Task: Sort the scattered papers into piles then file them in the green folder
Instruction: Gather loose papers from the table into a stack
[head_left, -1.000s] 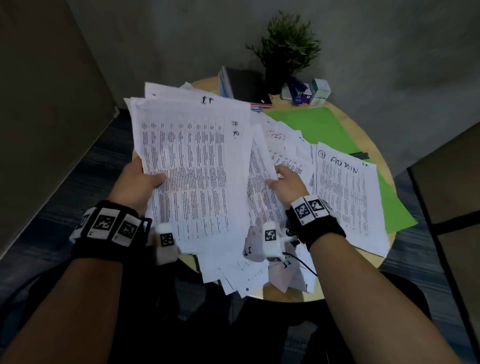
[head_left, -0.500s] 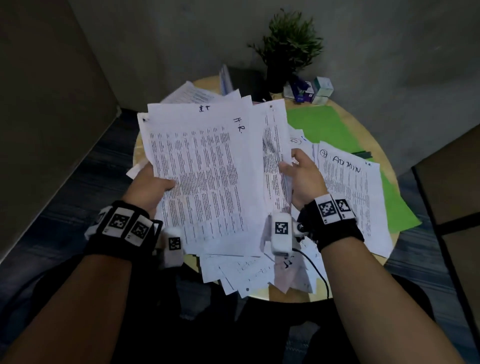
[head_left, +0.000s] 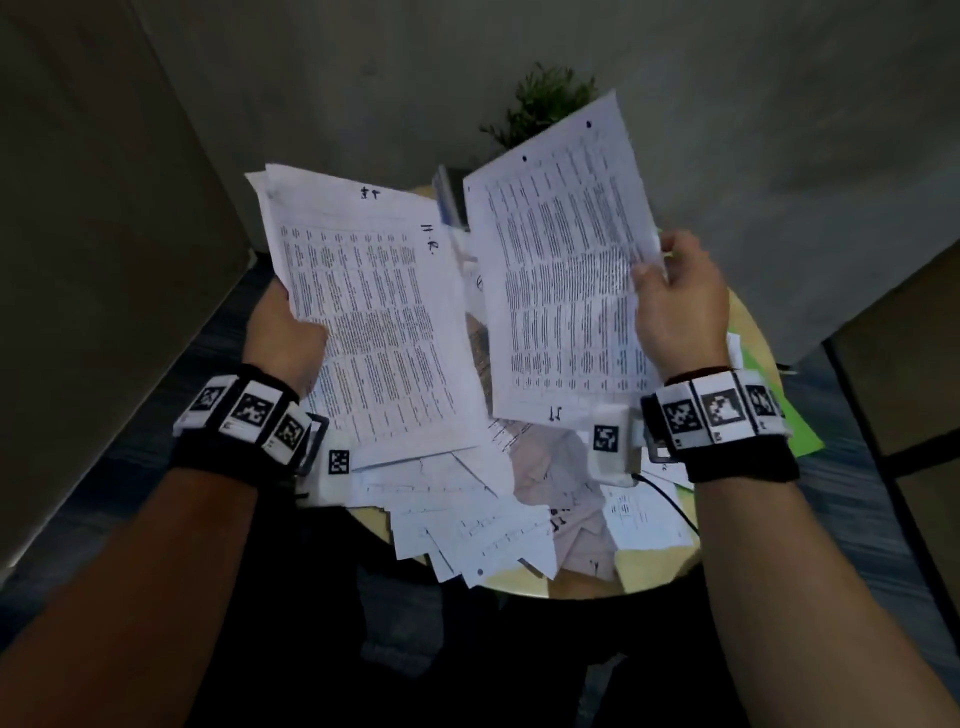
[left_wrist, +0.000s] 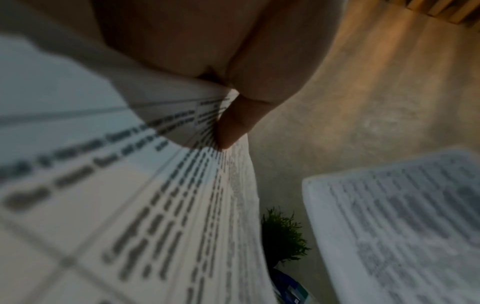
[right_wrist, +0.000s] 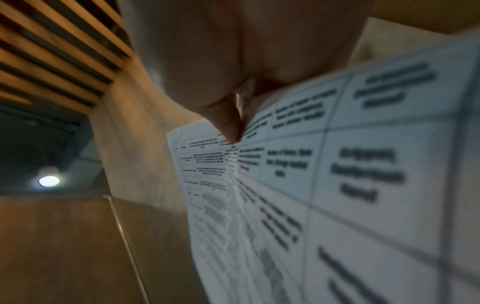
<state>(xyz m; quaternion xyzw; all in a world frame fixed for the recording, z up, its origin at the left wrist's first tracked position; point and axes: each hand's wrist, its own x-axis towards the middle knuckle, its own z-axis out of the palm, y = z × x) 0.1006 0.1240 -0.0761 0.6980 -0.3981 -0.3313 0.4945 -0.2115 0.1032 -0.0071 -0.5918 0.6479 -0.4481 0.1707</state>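
The left hand (head_left: 283, 338) grips a stack (head_left: 374, 322); the right hand (head_left: 680, 306) pinches one sheet (head_left: 566, 270), both above the table (head_left: 654, 571). Read its label before piling; the folder (head_left: 802, 441) lies at the right edge.

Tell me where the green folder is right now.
In the head view, the green folder lies on the round table's right edge, mostly hidden behind the right hand and its sheet.
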